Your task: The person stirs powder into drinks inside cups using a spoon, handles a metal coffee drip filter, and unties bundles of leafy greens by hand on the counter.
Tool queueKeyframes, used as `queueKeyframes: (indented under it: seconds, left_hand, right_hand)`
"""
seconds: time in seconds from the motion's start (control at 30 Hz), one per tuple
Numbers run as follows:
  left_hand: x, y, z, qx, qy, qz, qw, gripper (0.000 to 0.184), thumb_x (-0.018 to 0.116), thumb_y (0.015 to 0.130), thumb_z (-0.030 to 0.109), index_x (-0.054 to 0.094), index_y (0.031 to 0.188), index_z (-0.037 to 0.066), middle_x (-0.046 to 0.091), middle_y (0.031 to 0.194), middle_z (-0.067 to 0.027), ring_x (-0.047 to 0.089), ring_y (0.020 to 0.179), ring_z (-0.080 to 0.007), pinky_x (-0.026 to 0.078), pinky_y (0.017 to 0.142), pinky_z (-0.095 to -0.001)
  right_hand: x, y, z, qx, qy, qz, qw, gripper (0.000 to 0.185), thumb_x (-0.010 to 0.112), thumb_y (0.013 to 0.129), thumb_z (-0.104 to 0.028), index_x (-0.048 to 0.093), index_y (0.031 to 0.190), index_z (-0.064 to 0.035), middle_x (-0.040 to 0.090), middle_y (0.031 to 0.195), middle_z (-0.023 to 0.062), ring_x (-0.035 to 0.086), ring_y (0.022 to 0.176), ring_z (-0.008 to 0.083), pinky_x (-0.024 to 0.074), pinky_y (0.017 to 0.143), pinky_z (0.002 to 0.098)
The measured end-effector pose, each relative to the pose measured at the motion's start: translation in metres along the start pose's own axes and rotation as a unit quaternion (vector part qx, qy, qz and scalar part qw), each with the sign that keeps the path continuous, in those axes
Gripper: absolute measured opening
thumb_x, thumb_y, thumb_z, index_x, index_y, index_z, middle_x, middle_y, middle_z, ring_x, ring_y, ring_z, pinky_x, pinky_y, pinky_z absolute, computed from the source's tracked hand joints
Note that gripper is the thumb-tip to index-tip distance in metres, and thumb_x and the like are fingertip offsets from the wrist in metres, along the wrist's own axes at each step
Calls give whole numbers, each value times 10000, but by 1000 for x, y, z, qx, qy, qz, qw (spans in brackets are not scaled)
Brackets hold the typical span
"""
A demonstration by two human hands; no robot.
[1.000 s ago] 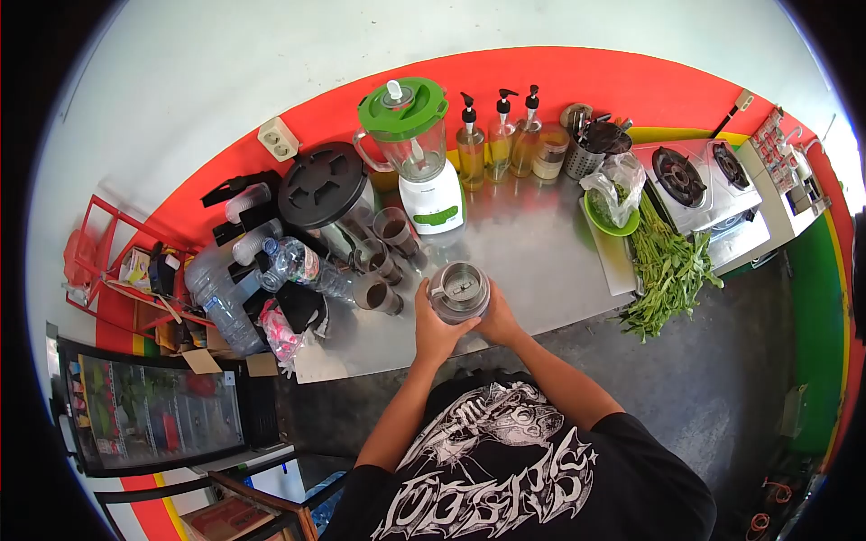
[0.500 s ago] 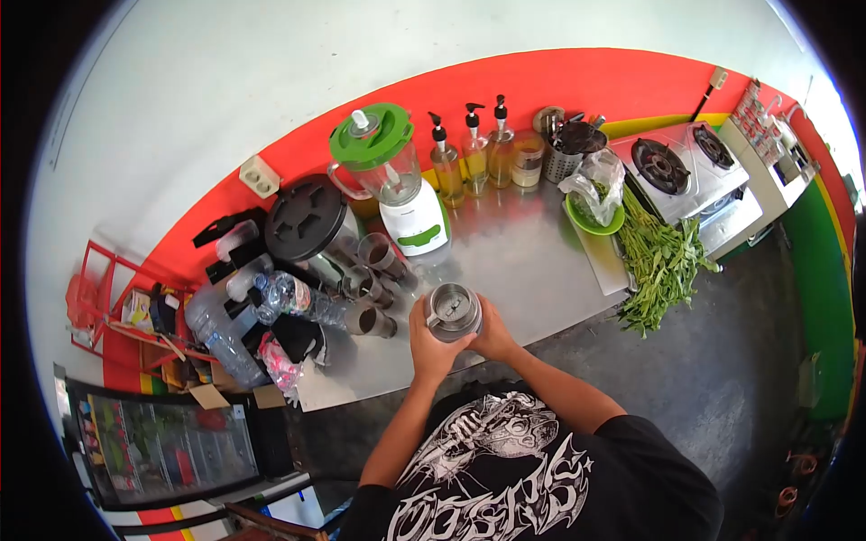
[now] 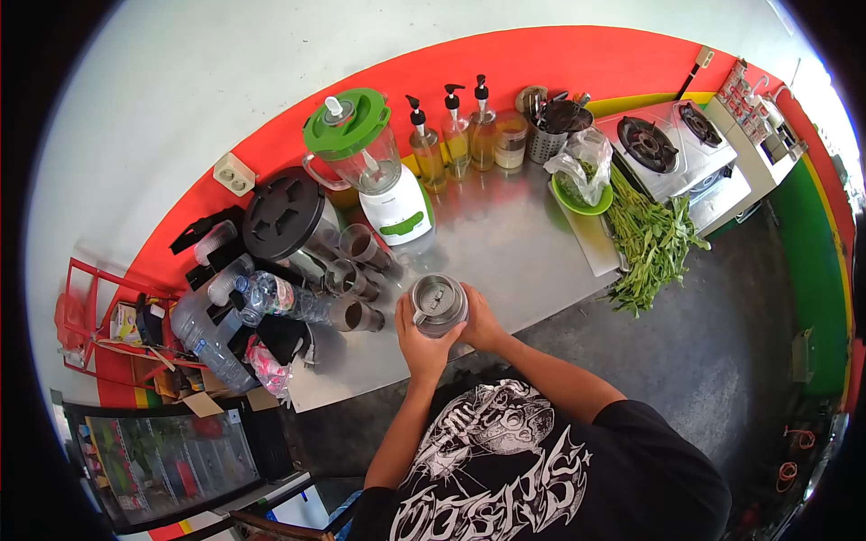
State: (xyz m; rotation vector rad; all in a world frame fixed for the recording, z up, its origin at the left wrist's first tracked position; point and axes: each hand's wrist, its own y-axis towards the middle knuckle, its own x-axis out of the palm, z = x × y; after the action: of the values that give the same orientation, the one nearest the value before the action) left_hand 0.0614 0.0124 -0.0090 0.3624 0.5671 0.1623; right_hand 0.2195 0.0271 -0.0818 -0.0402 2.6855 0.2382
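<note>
A round grey container [image 3: 439,305] is held between both hands above the near edge of the steel table, its circular top facing up. A small loop or lip juts from its left side, and its exact kind is unclear. My left hand [image 3: 422,344] wraps its left and near side. Around the right side curl the fingers of my right hand [image 3: 482,325]. Just left of the hands stand several tall brown-tinted tumblers [image 3: 356,316]. A blender [image 3: 393,209] with a green lid and white base is farther back.
Pump bottles [image 3: 456,135] line the wall beside a utensil holder [image 3: 548,142]. Leafy greens [image 3: 651,243] and a green bowl [image 3: 577,200] with a plastic bag sit at the right, before a gas stove [image 3: 663,153]. Plastic bottles [image 3: 271,298] and a black-lidded container [image 3: 284,212] crowd the left.
The view has shifted slightly, so the table and its items sit further left and higher. Both hands still grip the container, at nearly the same height above the table.
</note>
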Motion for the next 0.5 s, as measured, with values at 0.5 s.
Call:
queueKeyframes:
  seconds: [0.5]
  left_hand:
    - [1,-6,-1,-4,1,3,1000,1099,1013,623,263,440,1505,-55,464,1532,-261,455,1441,-423,379,1195,-491]
  right_hand:
    - [-3,-10,0,1,-26,-7,1000,1115,953,656,-278,351,1560,-30,478,1523,212,473,1372,450,405,1164,525]
